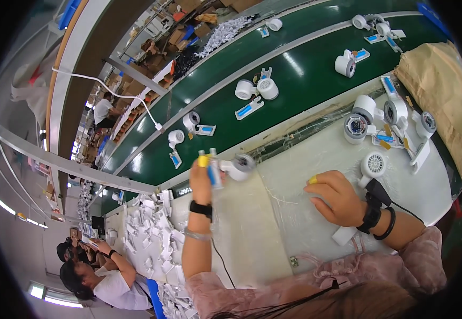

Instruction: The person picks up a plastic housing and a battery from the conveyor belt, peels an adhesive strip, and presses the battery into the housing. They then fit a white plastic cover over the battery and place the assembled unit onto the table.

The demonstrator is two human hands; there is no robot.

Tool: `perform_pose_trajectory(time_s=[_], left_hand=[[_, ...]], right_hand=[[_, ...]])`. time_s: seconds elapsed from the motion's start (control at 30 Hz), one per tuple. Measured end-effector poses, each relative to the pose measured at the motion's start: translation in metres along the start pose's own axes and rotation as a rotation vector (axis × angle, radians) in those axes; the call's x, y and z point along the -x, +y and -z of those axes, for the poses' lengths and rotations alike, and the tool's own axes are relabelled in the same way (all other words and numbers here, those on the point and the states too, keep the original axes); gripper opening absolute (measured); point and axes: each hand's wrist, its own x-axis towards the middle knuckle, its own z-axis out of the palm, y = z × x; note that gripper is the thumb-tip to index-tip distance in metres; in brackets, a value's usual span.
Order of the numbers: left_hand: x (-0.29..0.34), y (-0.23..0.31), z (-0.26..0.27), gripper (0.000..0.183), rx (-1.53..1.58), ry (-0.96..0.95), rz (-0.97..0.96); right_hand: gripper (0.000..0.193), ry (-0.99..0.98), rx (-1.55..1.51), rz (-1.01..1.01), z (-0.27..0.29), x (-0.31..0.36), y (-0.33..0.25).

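Observation:
My left hand [201,178], with yellow tape on a finger, is closed on a handheld fan assembly, somewhat blurred. Its round white and grey fan head [241,166] points right, and a blue battery lies in the white handle beside my fingers. Over the table's right part hovers my right hand [340,199], fingers bent and apart, with nothing seen between them. Just beyond it a white fan head with a round grille [373,164] lies on the table [273,212]. Farther right sits a cluster of fan assemblies [369,119] with blue batteries and bare motors.
A green conveyor belt [300,85] runs along the far side, carrying several fan assemblies [257,89]. White plastic parts [154,228] are heaped at the left. Brown paper [438,90] lies at the far right. Other people [114,284] sit at the lower left.

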Motion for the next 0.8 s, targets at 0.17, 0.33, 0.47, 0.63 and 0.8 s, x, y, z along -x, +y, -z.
perform_pose_trajectory(time_s=[0.17, 0.33, 0.47, 0.63, 0.8], left_hand=[[-0.104, -0.045, 0.128, 0.026, -0.982, 0.524, -0.307], [-0.139, -0.025, 0.074, 0.035, -1.326, 0.663, -0.436], [-0.193, -0.063, 0.087, 0.036, -1.092, 0.407, -0.127], [-0.216, -0.089, 0.061, 0.044, -1.15, 0.352, 0.167], [-0.198, -0.073, 0.025, 0.034, -1.261, 0.45, 0.062]], right_hand=[[0.03, -0.033, -0.009, 0.015, -0.002, -0.004, -0.003], [0.027, -0.03, 0.014, -0.038, -0.001, -0.001, 0.0], [0.027, -0.048, 0.008, -0.022, -0.002, -0.004, 0.001], [0.026, -0.07, -0.015, -0.04, -0.002, -0.004, 0.004], [0.021, -0.081, -0.025, -0.078, -0.004, -0.003, 0.005]])
